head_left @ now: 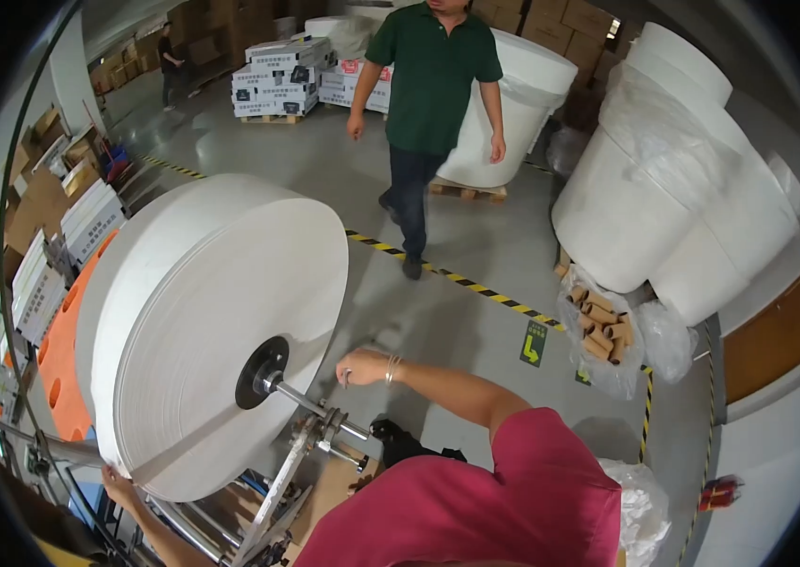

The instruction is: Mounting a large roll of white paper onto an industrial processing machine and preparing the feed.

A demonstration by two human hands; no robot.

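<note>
Fingers of the left hand [121, 489] touch the lower left edge of the roll [221, 312]; they appear slightly bent, but whether they pinch a layer or merely press on the rim cannot be determined, part of the contact being hidden. Fingers of the right hand [362, 367] are loosely curled and point downward, with no object visible in them; any gap between thumb and fingertips is not discernible. This hand hangs just beyond the roll's right edge, near the shaft and apart from it. The white roll stands on edge, its black hub [262, 372] on the shaft [298, 397], whose outer end meets the clamp [332, 421] at the top of the frame [275, 489]. Principal risk, in this inspector's judgement: the roll is bulky and probably heavy, so an unexpected turn could drag the left fingers toward the frame. Uneven pressure on its rim could also push the outer layers sideways or crease them. Should the clamp be insecure, which cannot be verified here, the shaft could shift under load. The bracelet [391, 369] on the right wrist could snag on the clamp if that hand comes lower.
</note>
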